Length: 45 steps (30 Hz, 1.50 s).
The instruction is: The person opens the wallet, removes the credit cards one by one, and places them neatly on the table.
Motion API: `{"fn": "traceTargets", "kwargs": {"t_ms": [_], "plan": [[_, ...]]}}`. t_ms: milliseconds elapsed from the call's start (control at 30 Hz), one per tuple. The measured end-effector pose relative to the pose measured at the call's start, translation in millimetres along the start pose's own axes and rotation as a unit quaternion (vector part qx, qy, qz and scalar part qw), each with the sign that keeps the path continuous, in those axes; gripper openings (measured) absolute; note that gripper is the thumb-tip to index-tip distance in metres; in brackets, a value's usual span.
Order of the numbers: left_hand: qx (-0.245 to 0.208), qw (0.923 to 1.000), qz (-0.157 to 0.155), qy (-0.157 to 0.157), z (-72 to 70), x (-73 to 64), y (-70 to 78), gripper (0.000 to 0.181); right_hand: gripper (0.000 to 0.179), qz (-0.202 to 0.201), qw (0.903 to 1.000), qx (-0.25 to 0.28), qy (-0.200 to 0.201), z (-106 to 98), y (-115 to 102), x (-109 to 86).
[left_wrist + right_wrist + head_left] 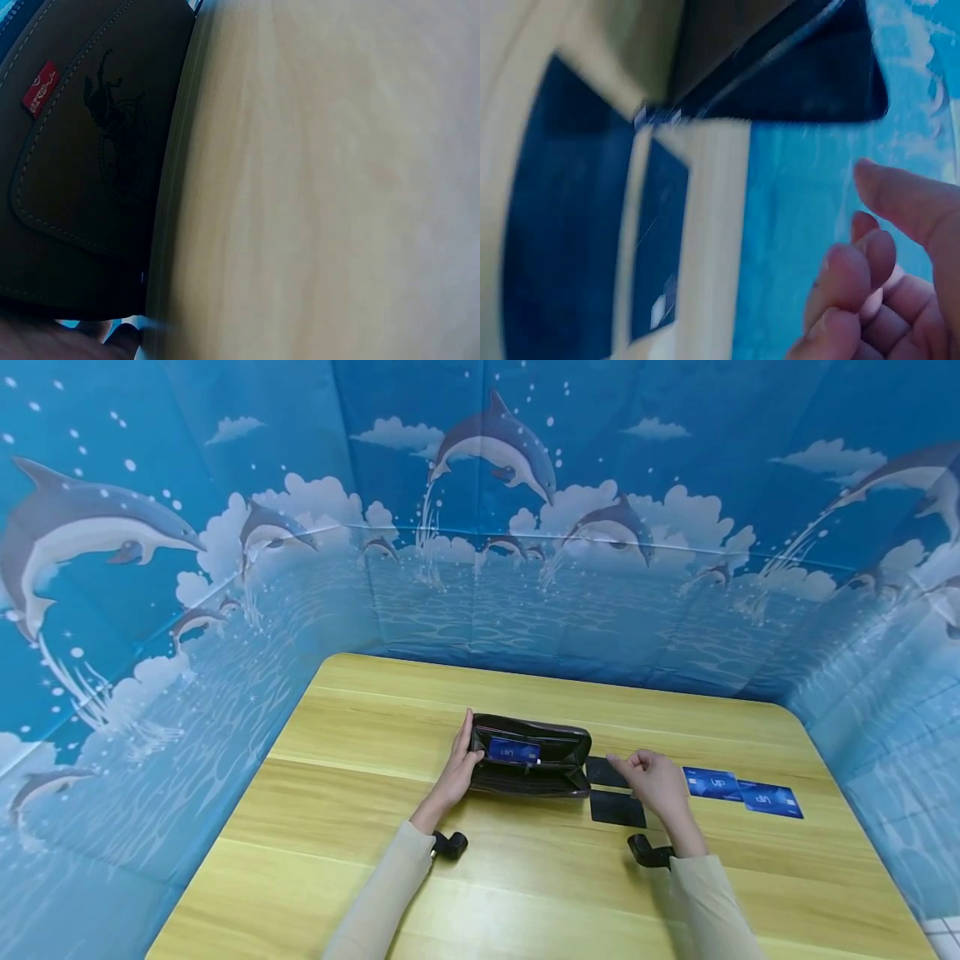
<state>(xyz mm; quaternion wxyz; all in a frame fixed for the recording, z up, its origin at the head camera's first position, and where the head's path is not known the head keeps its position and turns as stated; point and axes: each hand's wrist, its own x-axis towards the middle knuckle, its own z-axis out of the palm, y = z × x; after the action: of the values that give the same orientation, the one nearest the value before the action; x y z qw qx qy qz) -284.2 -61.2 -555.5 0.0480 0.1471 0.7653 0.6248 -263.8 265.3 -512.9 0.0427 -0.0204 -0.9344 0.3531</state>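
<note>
A dark zip-around wallet (528,782) stands spread apart on the table, with a blue card (514,751) showing in its inner pocket. My left hand (455,770) grips the wallet's left end, thumb on the inside. In the left wrist view the wallet's brown outer face (67,187) carries a small red tag and a dark horse print. Right of the wallet, my right hand (658,785) hovers by two black cards, the upper card (602,772) and the lower card (618,809). Its fingers (844,274) are loosely bent and nothing shows between them.
Two blue cards, one left (708,783) and one right (772,799), overlap slightly to the right of my right hand. The wooden table (337,852) has rounded back corners. A blue dolphin-print curtain (480,602) surrounds its back and sides.
</note>
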Motion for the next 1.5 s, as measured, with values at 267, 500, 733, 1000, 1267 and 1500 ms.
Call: {"fn": "traceTargets", "kwargs": {"t_ms": [267, 500, 733, 1000, 1267, 1500], "plan": [[0.0, 0.9998, 0.006, 0.018, 4.2, 7.3, -20.5, 0.067, 0.035, -0.097, 0.9904, 0.041, 0.09, 17.7, -41.5, 10.0], [-0.002, 0.9998, 0.005, 0.019, 4.8, 6.0, -20.3, 0.068, 0.022, -0.156, 0.9862, 0.044, 0.035, 28.8, -69.5, 17.9], [-0.005, 0.9999, 0.006, 0.013, 3.4, 5.5, -20.2, 0.067, 0.016, -0.207, 0.9781, -0.019, -0.004, 42.2, -81.5, 24.8], [0.004, 0.9999, 0.005, -0.011, -1.9, -7.5, 18.3, 0.068, 0.016, -0.224, 0.9707, -0.083, -0.025, 52.6, -86.9, 26.3], [0.003, 0.9999, 0.008, -0.014, -2.4, -7.2, 19.2, 0.067, 0.018, -0.228, 0.9673, -0.111, -0.009, 58.3, -88.6, 26.0], [0.003, 0.9999, 0.006, -0.008, -1.4, -6.9, 18.9, 0.067, 0.021, -0.242, 0.961, -0.133, 0.002, 64.0, -86.1, 26.5]]}}
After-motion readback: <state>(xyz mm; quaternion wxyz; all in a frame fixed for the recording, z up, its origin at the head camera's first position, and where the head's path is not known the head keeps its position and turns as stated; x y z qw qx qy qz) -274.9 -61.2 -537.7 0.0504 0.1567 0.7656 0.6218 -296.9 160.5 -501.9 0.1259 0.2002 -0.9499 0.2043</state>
